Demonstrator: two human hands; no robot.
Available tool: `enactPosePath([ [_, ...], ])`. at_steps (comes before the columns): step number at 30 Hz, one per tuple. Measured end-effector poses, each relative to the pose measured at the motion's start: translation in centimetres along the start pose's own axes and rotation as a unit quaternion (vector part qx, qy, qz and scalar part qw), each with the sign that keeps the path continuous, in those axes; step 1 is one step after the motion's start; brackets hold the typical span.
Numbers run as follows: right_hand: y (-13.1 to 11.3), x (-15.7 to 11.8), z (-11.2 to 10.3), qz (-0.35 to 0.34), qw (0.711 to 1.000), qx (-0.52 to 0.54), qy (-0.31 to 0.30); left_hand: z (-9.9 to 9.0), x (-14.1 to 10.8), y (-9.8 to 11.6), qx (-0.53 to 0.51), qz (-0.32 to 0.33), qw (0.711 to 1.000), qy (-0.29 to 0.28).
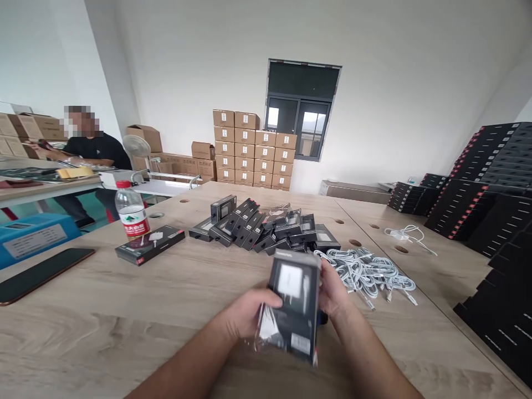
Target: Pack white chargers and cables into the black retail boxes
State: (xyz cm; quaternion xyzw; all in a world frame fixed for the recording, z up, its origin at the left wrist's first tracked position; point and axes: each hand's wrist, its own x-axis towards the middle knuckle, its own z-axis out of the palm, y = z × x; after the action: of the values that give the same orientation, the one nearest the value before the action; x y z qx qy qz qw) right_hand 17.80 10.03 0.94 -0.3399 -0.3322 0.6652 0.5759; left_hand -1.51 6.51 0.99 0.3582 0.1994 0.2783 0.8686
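Observation:
A black box with a white charger pictured on it (293, 310) is held upright above the wooden table, with loose clear film at its lower left. My left hand (251, 310) grips its left side, thumb across the front. On its right side is my right hand (332, 288), closed on the edge, its fingers partly hidden behind the box. Just beyond lies a heap of similar dark boxes (249, 224). Coiled white cables (366, 271) are piled to the right of the held box.
At left are a water bottle (132, 210), a flat black box (150, 244), a phone (44, 274) and a blue box (35, 238). Tall stacks of black boxes (499, 205) stand at right. A person (97, 147) sits at another table.

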Motion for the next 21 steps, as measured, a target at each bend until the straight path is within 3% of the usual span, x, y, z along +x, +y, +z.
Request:
enactPosePath([
  [4, 0.5, -0.9, 1.7, -0.015, 0.999, -0.032, 0.029, -0.9, 1.0, 1.0, -0.052, 0.048, 0.983, 0.172],
  [7, 0.9, -1.5, 2.7, -0.018, 0.998, -0.063, 0.026, -0.7, 1.2, 1.2, -0.049, 0.063, 0.965, 0.248],
  [9, 1.0, -2.0, 3.0, -0.011, 0.996, -0.090, 0.006, -0.5, 1.1, 1.2, -0.057, 0.075, 0.961, 0.261],
  [11, 1.0, -2.6, 3.0, 0.011, 0.991, -0.131, -0.035, -0.4, 0.9, 1.5, -0.076, 0.073, 0.966, 0.237],
  [14, 1.1, -3.7, 2.8, 0.050, 0.965, -0.223, -0.133, -0.9, 0.5, 2.3, -0.110, 0.124, 0.960, 0.224],
  [17, 1.4, -4.4, 2.9, 0.051, 0.924, -0.308, -0.219, -2.0, 0.2, 3.3, -0.139, 0.221, 0.928, 0.264],
  [21, 1.2, -4.1, 3.2, 0.021, 0.918, -0.327, -0.221, -4.1, -0.1, 4.4, -0.168, 0.265, 0.891, 0.329],
])
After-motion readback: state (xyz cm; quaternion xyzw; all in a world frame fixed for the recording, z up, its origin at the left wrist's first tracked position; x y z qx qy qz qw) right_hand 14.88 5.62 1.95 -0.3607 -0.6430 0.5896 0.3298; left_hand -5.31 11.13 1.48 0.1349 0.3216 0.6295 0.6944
